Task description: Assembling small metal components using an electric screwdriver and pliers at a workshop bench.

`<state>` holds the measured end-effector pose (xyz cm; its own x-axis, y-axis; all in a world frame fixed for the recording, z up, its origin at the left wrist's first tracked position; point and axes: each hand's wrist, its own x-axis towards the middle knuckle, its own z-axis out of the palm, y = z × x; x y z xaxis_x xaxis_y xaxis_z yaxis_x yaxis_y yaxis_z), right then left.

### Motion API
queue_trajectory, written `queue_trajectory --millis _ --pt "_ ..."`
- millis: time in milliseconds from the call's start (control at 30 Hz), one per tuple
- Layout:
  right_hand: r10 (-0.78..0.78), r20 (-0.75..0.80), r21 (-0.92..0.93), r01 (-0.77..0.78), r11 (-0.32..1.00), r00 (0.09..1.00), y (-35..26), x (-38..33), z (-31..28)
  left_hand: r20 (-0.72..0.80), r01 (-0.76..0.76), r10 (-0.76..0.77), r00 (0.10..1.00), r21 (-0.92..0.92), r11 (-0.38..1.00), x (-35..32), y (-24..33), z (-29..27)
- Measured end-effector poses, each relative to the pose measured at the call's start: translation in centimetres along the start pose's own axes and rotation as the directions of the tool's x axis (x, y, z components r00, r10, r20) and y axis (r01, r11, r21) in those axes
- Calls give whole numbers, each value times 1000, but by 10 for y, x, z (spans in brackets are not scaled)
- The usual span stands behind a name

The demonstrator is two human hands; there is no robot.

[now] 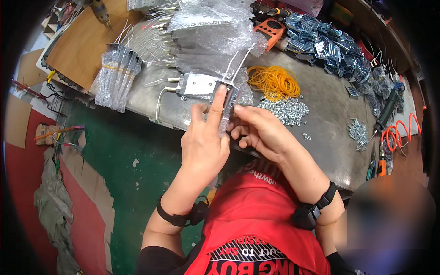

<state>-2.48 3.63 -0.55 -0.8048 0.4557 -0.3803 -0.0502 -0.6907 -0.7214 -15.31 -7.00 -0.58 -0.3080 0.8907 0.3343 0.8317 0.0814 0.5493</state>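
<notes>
Head view: left hand and right hand both pinch a flat metal plate in bubble wrap at the bench's near edge, twelve o'clock of the hands. Risk, I'd say: slippery wrap lets the plate slide toward the green floor, or its white leads snag the loose screws at two o'clock.

Yellow rubber bands, silver screws, grey worktable, green floor, orange coiled hose, red apron
</notes>
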Motion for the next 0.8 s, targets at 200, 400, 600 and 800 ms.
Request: queue_trajectory --millis 200,400,600,800 --pt "-66 4 -1 66 998 998 6 1 7 26 73 -71 997 -75 995 -1 -3 -2" --pt "-147 -11 56 147 987 989 14 7 4 17 52 -51 999 -95 994 -3 -1 -1" --pt "-36 -28 81 38 996 999 8 3 8 6 54 -54 999 -122 991 -2 -2 -2" --pt "-177 -43 -100 172 980 983 10 9 21 -42 68 -75 996 -149 987 -1 -6 -1"
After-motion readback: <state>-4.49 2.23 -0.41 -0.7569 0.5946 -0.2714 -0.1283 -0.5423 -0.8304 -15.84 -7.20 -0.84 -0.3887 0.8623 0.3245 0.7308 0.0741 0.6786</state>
